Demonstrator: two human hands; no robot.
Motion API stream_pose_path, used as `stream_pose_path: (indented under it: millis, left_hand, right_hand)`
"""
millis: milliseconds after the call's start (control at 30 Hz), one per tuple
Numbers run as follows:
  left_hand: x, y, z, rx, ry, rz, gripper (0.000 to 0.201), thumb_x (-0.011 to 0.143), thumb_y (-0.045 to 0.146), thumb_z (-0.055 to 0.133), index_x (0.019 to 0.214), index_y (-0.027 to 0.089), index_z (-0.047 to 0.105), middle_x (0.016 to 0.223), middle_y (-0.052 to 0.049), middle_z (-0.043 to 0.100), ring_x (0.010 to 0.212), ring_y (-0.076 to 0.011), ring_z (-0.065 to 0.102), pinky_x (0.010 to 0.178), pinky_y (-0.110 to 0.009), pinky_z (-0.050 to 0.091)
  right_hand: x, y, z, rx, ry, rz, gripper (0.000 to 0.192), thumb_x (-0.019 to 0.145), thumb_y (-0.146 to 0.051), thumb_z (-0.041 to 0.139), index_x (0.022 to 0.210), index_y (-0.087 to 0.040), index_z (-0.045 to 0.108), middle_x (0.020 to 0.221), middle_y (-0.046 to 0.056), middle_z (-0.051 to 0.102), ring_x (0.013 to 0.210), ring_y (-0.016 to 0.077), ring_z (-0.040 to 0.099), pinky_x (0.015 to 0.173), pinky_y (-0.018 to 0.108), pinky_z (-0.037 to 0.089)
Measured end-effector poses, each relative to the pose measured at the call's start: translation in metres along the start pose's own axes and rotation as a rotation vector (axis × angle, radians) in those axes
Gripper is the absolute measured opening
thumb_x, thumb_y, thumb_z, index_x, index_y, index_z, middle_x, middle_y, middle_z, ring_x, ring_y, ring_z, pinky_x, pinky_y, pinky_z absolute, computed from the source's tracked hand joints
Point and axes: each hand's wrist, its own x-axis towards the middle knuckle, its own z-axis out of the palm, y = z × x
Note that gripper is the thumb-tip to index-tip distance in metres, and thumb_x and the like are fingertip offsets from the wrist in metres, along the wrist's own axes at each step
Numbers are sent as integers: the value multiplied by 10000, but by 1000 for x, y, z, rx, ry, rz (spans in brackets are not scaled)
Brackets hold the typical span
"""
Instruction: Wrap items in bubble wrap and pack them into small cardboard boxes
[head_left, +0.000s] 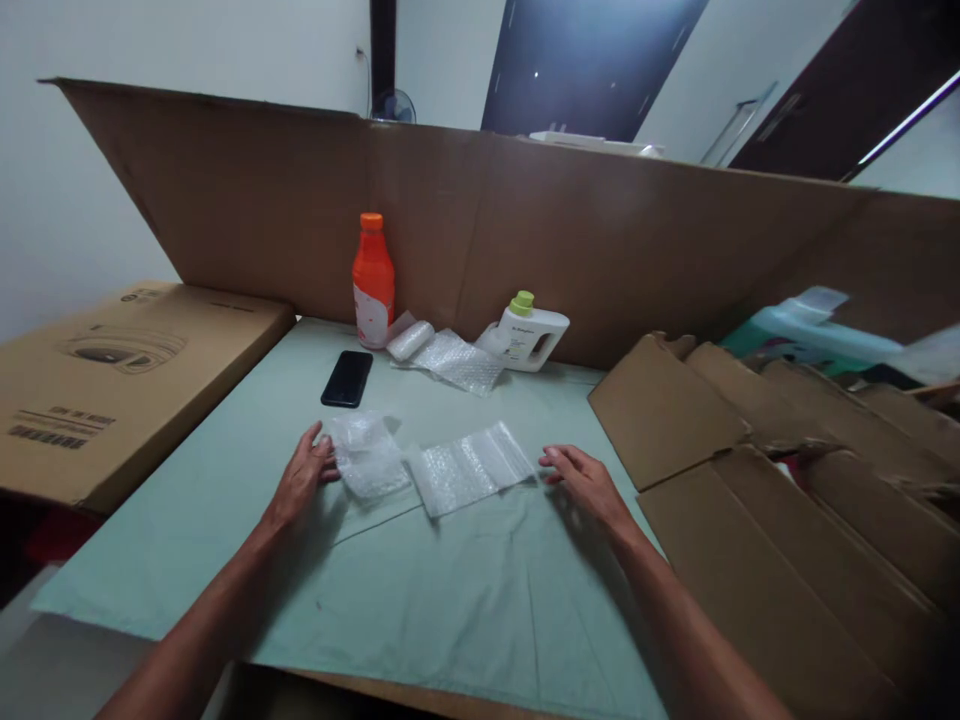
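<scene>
Clear bubble wrap lies in two pieces near the middle of the green-covered counter [465, 600]: a left sheet [367, 455] and a right sheet [472, 468]. Both are spread out rather than rolled, the left one looser and more crumpled, the right one straighter with ridges across it. Their near edges meet or nearly so; I cannot tell whether they overlap or are joined.

The left hand [304, 470] is at the outer edge of the left sheet, fingers parted and slightly bent; whether the tips touch the plastic is too fine to tell. The right hand [581, 480] is just beside the outer end of the right sheet, fingers loosely curled with nothing gripped.

As for progress, I judge the work on these sheets to be at the laying-out stage: both are down on the cloth, between the hands, and neither is closed around anything. Folding or gathering, if any is due, is not yet done.

Farther back, more wrap [461, 362] lies between an orange bottle [373, 290] and a white bottle [529, 335], partly rolled at its left end. Both bottles stand upright with caps on, their fronts uncovered. The phone [347, 379] lies flat behind the left sheet, apart from the hands.
</scene>
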Motion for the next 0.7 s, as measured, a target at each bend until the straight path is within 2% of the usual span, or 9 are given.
stream_pose_path:
  millis: [67,133,200,267,400,500,567,633,700]
  left_hand:
    - [1,-4,-3,84,29,-7,1010,772,618,651,1548,94,273,1190,-169,633,924,-234,689,832,-375,561]
    - [1,-4,2,168,48,21,1028,693,500,754,1534,101,318,1103,-127,653,886,-228,670,826,-376,550]
    - [0,-2,11,211,25,71,910,664,378,759,1477,126,436,931,-57,677,788,-206,645,789,-354,539]
    - [0,5,23,227,-54,136,713,676,300,703,1364,163,575,764,4,669,674,-171,607,729,-312,526]
    - [20,32,58,207,-211,243,419,745,293,606,1137,182,702,694,18,652,580,-138,600,582,-251,500]
    - [63,59,90,196,-213,288,425,801,305,546,1170,134,669,787,-37,668,662,-177,677,560,-264,529]
    - [92,73,107,211,-161,323,538,801,277,553,1315,118,579,975,-98,690,817,-214,708,664,-311,574]
    - [111,78,112,251,-98,362,694,781,249,586,1452,134,448,1215,-153,640,1015,-257,683,827,-383,577]
    - [114,71,103,307,-56,400,789,773,254,607,1516,150,363,1371,-180,550,1178,-303,612,965,-453,527]
  right_hand:
    - [-1,6,7,-50,31,8,533,841,-608,532,1108,-167,669,1125,159,733,846,259,718,739,396,566]
    - [-2,8,20,-117,65,1,638,769,-566,633,1235,-130,632,1219,206,697,949,313,705,828,461,554]
    - [-3,4,35,-178,73,-33,646,726,-457,683,1268,-110,628,1181,212,715,939,334,702,861,496,539]
    - [-1,-5,47,-215,38,-110,511,715,-328,670,1200,-167,686,1086,139,765,888,307,715,862,463,543]
    - [30,-45,49,-250,11,-305,346,768,-236,625,1091,-270,743,1122,30,778,1002,265,717,927,385,530]
    - [89,-87,37,-279,93,-387,374,827,-238,609,1186,-260,712,1207,42,749,1093,274,689,990,404,499]
    - [133,-112,28,-297,158,-402,436,841,-243,621,1275,-241,662,1264,63,719,1157,293,657,1028,444,471]
    - [166,-125,19,-315,216,-392,550,823,-269,670,1362,-189,594,1331,118,673,1221,339,612,1056,518,434]
    - [175,-120,11,-331,261,-380,592,829,-312,677,1388,-154,561,1381,161,626,1251,370,580,1057,568,412]
